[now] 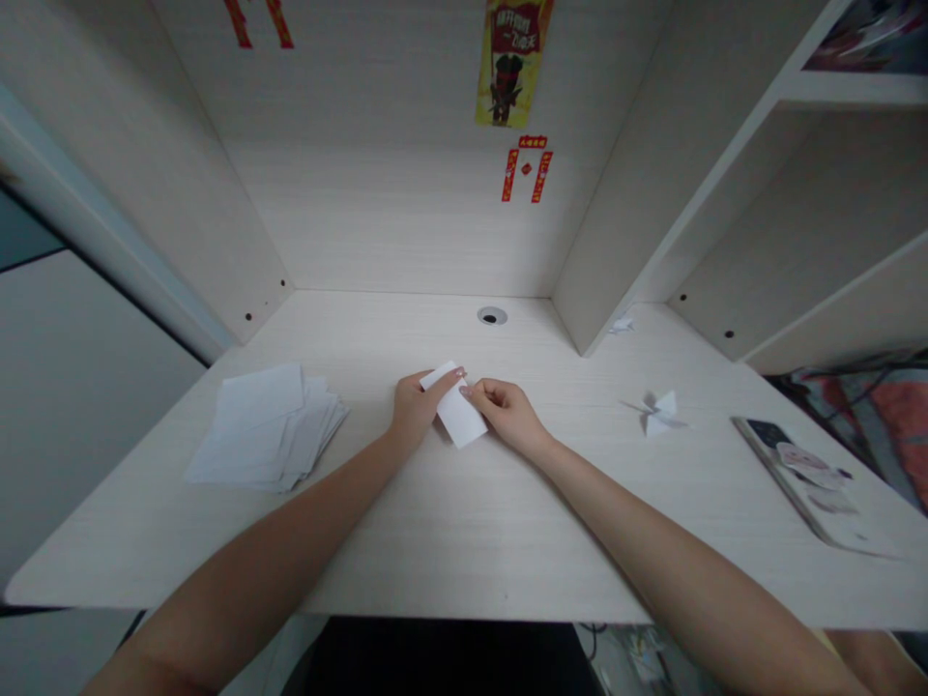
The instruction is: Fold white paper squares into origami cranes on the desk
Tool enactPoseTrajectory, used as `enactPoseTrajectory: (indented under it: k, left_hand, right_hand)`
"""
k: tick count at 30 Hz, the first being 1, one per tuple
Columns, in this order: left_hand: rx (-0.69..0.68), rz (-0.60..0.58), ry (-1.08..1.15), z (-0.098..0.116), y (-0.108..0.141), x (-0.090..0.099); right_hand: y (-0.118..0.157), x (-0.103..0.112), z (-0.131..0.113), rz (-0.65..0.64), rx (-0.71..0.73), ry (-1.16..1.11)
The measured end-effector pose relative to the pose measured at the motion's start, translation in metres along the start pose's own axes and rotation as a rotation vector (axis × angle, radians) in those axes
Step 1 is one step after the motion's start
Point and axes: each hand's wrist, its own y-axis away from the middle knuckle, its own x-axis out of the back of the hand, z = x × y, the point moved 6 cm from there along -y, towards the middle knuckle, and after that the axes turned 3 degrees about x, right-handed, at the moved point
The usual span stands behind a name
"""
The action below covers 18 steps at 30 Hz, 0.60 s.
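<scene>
A small folded white paper (462,420) is held just above the middle of the desk, tilted. My left hand (417,406) grips it from the left, thumb across its upper face and the other fingers hidden beneath. On the right edge, my right hand (507,411) pinches the paper between thumb and curled fingers. To the left lies a loose stack of white paper sheets (253,435). Right of my hands, a folded white paper pinwheel shape (658,414) rests on the desk.
A phone (816,483) lies at the desk's right side, near a patterned cloth (888,416). Behind the hands is a round cable hole (492,316). A vertical divider (616,222) stands at the back right, with a small white paper piece (622,326) beside its foot.
</scene>
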Motion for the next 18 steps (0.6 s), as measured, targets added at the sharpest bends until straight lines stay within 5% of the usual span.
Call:
enactPoseTrajectory:
  k: [18]
  left_hand:
    - [0.014,0.035,0.047,0.0017,-0.0014,0.0006]
  right_hand:
    - [-0.0005,0.0074,0.0035,0.084,-0.028,0.132]
